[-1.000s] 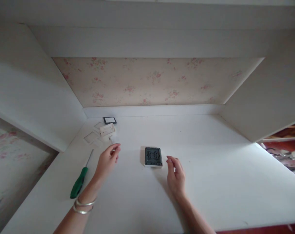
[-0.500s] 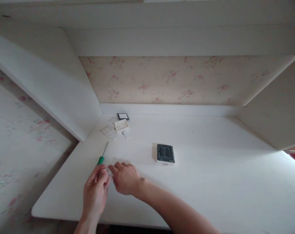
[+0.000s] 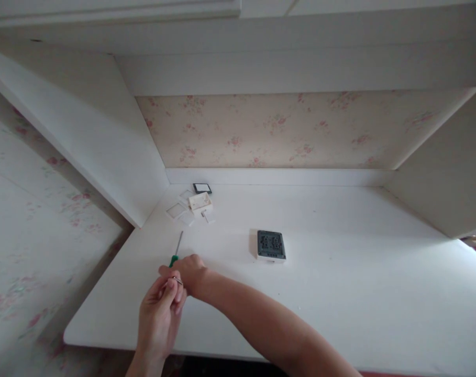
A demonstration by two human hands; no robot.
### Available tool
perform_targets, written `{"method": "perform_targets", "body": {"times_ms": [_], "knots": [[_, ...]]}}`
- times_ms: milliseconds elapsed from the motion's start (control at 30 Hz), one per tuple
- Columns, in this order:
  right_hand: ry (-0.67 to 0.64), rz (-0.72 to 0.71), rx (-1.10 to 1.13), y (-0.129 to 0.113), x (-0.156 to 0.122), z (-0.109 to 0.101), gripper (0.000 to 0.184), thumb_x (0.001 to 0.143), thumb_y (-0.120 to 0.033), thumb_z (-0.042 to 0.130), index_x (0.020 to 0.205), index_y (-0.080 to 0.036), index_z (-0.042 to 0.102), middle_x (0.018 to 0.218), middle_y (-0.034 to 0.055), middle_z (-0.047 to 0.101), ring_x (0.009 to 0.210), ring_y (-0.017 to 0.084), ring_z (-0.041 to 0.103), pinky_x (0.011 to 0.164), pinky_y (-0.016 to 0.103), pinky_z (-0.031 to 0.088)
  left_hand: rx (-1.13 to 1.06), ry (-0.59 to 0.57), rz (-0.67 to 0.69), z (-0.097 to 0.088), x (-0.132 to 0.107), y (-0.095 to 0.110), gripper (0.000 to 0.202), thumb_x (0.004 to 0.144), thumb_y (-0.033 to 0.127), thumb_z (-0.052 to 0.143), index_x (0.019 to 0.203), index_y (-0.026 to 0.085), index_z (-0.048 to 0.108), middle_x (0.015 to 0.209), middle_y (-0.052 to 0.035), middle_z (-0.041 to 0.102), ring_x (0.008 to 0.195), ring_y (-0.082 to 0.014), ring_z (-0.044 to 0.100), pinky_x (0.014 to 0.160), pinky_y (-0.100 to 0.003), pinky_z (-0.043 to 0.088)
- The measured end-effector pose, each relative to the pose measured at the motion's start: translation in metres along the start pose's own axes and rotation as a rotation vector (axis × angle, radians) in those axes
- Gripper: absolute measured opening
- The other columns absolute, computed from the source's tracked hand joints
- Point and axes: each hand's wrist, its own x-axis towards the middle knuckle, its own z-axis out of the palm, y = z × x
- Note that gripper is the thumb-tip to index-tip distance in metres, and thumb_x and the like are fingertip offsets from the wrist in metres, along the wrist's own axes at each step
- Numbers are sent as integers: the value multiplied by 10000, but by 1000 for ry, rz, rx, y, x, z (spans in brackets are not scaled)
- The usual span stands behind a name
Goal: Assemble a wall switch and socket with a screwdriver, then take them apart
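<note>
My left hand is closed in a pinch near the front left of the white table. A small metal screw pokes out from between its thumb and finger. Just beyond it, my right hand reaches across and lies over the green handle of a screwdriver, its fingers curled around the handle and partly hidden behind my left hand. The screwdriver's thin shaft points away from me. Right of the hands, a socket assembly with a dark grey face sits on a white base.
At the back left lie a white open box, a black-framed plate, a clear frame and small white pieces. Side panels, an overhead shelf and flowered wallpaper enclose the white table.
My right hand has moved left and down onto the screwdriver's handle, passing behind my left hand. My left hand keeps its pinch on the screw. The view has shifted slightly.
</note>
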Motion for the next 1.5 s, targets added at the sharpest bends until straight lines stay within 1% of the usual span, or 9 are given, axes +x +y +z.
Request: {"method": "perform_targets", "body": {"times_ms": [167,333,433,567,733,1000,1233,1367,1500], "knots": [[-100,32,-12,2,-26,3,92,759,-257,601,804,-178,620,971,73,691,882,267,665,629,354,556,-12,-70,42,10,3,0,210,713,303,765,857,185,669,697,18,514,489,-40,418,406,-147,318],[-179,52,-73,14,-68,5,268,727,-215,574,993,-231,602,904,82,691,768,310,674,558,411,541,13,-71,89,24,6,1,198,714,294,762,852,181,675,749,-2,563,490,-44,438,414,-161,334],[-63,-14,-55,23,-103,4,400,785,-222,487,1179,-292,483,903,62,678,701,281,673,521,367,517,21,-55,128,33,10,1,199,710,272,763,864,178,679,784,-14,593,492,-43,440,423,-167,349],[110,-45,31,31,-148,6,419,796,-202,455,1198,-314,420,984,34,643,693,227,653,561,315,476,57,29,177,51,16,-2,194,711,259,759,851,154,674,812,-24,611,491,-35,436,427,-161,346],[227,-90,450,41,-188,17,518,731,-90,497,1199,-278,379,1031,7,615,763,150,612,647,244,436,41,89,212,77,31,-14,220,719,277,750,877,149,663,756,-6,588,480,-28,408,407,-147,310],[720,-244,1139,53,-226,25,334,864,-136,534,1109,-307,384,1136,59,532,856,135,608,725,302,485,236,-30,110,95,55,-62,229,784,345,685,927,168,658,637,34,502,464,-30,349,394,-142,262],[1625,92,1075,103,-221,15,218,913,-241,523,1036,-295,350,818,-38,566,604,108,575,581,264,458,589,-263,257,114,68,-99,195,810,372,639,882,210,720,919,-28,577,700,-97,533,575,-188,424],[1761,362,1011,142,-209,25,265,855,-324,596,1013,-262,393,864,-5,617,683,150,622,626,302,483,690,-405,295,120,76,-112,207,836,368,612,923,220,728,905,-37,576,810,-131,563,660,-208,453],[1791,487,1065,171,-201,48,334,806,-328,645,1034,-254,413,988,42,634,874,182,632,809,383,472,705,-500,271,123,81,-121,227,844,383,601,915,212,732,899,-48,598,813,-142,586,667,-220,477]]}}
